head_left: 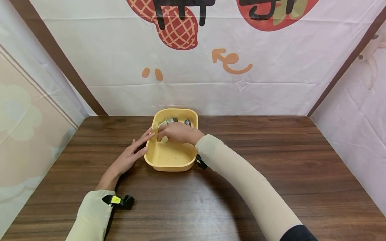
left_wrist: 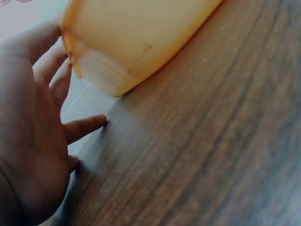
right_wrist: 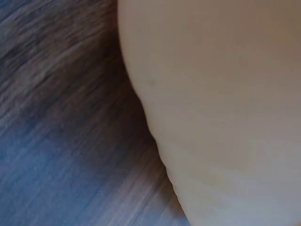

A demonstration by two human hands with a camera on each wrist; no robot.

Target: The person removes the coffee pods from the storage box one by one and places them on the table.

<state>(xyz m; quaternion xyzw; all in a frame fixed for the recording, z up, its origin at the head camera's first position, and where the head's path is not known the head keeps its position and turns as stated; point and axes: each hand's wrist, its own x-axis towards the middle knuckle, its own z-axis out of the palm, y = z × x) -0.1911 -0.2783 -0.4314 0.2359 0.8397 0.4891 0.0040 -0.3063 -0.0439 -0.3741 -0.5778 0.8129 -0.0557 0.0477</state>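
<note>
A yellow plastic bin (head_left: 169,165) stands near the table's back edge. My left hand (head_left: 125,160) is at its left side, fingers spread and mostly straight, the fingertips touching the rim. In the left wrist view, fingertips of the left hand (left_wrist: 33,117) meet the edge of the bin (left_wrist: 141,42). My right hand (head_left: 179,132) reaches into the bin, its fingers bent downward over a pale, roundish item (head_left: 164,139). Whether they grip it is hidden. Just behind the hand lie a small dark round item (head_left: 187,122) and some pale and dark pieces (head_left: 172,120).
The bin stands on a dark wood-grain table (head_left: 271,167). A white printed cloth (head_left: 120,67) hangs right behind the table's back edge. In the right wrist view, a smooth pale surface (right_wrist: 225,103) fills most of the picture beside the wood.
</note>
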